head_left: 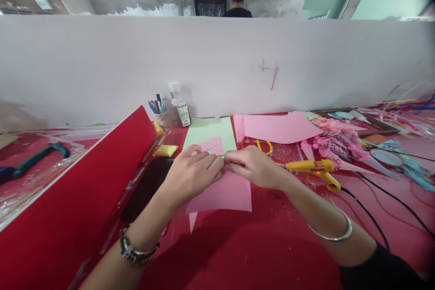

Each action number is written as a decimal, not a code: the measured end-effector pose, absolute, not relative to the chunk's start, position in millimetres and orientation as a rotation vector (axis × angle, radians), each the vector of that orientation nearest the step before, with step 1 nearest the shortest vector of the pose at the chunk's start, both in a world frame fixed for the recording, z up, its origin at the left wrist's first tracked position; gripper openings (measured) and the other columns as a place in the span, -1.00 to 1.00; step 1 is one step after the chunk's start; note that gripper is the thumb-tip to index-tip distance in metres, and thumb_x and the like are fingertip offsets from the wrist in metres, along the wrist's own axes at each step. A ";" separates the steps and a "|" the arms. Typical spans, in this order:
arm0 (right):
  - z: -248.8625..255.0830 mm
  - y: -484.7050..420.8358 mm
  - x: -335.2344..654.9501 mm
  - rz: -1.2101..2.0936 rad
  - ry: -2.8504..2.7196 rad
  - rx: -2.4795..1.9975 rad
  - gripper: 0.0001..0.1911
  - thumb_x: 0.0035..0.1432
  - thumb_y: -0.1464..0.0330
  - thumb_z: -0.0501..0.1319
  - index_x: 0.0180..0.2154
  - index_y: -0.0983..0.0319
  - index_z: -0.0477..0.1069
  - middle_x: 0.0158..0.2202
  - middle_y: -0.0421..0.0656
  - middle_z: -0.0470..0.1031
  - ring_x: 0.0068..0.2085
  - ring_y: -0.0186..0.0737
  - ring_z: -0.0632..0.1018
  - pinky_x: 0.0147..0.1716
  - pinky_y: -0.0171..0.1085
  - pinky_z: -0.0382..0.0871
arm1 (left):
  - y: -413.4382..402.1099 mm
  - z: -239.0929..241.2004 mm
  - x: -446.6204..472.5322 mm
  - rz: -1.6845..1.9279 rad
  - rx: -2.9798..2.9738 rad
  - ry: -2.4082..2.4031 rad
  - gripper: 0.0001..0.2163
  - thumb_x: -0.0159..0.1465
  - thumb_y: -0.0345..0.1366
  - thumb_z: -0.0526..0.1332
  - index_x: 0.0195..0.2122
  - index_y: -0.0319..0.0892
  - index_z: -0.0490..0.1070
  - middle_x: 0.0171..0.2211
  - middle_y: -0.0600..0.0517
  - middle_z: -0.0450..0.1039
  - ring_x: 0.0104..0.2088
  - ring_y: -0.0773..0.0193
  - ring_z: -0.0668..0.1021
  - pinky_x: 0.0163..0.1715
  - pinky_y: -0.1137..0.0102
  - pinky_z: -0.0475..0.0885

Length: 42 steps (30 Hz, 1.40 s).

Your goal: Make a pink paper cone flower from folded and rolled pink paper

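Observation:
My left hand (192,173) and my right hand (253,166) meet over a pink paper sheet (226,195) on the red table (272,244). Both pinch a small thin piece between their fingertips, where a thin stick-like sliver shows; I cannot tell exactly what it is. A smaller pink paper piece (212,146) lies just beyond my left hand, on a light green sheet (209,131). A yellow hot glue gun (314,168) lies right of my right hand, its cord running off to the right.
A red board (78,190) slants up at the left. A pen cup (159,111) and a spray bottle (179,106) stand by the white partition (217,63). Yellow-handled scissors (263,145), a large pink sheet (275,127) and pink craft cones (333,140) lie right. A person stands behind the partition.

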State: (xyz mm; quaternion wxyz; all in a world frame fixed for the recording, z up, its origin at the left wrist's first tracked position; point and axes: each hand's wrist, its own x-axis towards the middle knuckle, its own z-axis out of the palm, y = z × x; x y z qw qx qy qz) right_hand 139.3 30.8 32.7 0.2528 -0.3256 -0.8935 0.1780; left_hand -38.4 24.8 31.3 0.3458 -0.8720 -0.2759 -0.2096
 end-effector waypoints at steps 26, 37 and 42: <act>35.2 46.3 164.1 0.378 -2.455 -1.013 -0.74 0.17 0.34 -0.03 -0.43 0.25 0.37 -0.50 -0.21 0.40 -0.47 -0.37 0.32 -0.34 -0.31 0.14 | 40.3 46.9 -66.5 -0.269 -2.848 -1.276 -0.70 0.27 -0.28 -0.08 -0.51 -0.18 0.34 -0.62 0.12 0.35 -0.58 0.39 0.40 -0.55 0.52 0.18; 18.1 37.6 133.6 -0.022 -2.365 -0.931 -0.86 -0.12 0.49 0.00 -0.63 0.23 0.23 -0.66 -0.29 0.19 -0.56 -0.40 0.13 -0.48 -0.38 0.05 | 24.8 34.3 -38.5 -0.221 -2.627 -1.199 -0.74 0.27 -0.31 -0.07 -0.54 -0.19 0.23 -0.70 0.12 0.24 -0.67 0.36 0.33 -0.67 0.48 0.01; 19.3 45.5 148.5 -0.032 -2.334 -0.970 -0.86 -0.13 0.49 -0.01 -0.63 0.23 0.23 -0.65 -0.28 0.19 -0.56 -0.40 0.14 -0.51 -0.37 0.01 | 25.6 43.0 -48.9 -0.221 -2.650 -1.228 -0.74 0.28 -0.31 -0.07 -0.52 -0.20 0.27 -0.68 0.13 0.27 -0.65 0.38 0.35 -0.64 0.50 0.08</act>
